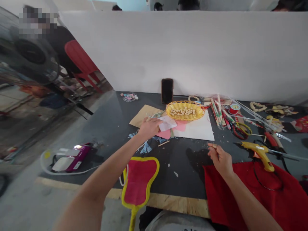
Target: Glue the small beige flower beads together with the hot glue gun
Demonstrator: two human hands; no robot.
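My left hand (149,127) reaches over the papers at the middle of the table, its fingers at the edge of a small pale sheet (167,123); whether they grip it is unclear. Under and around it lie brown paper (141,117), pink paper (181,125) and a white sheet (204,126). A light blue tassel (146,148) lies just below that hand. Behind the papers sits a yellow woven basket (185,110) with small pale pieces inside. My right hand (220,159) hovers above the dark table near a red cloth (243,192), fingers curled together around something I cannot make out.
A red fan with yellow edging (139,181) overhangs the front edge. A yellow glue gun (261,152), scissors (242,130) and a red spool (234,109) lie right. A purple power strip (78,157) is left. A phone (167,91) leans on the white partition (183,54).
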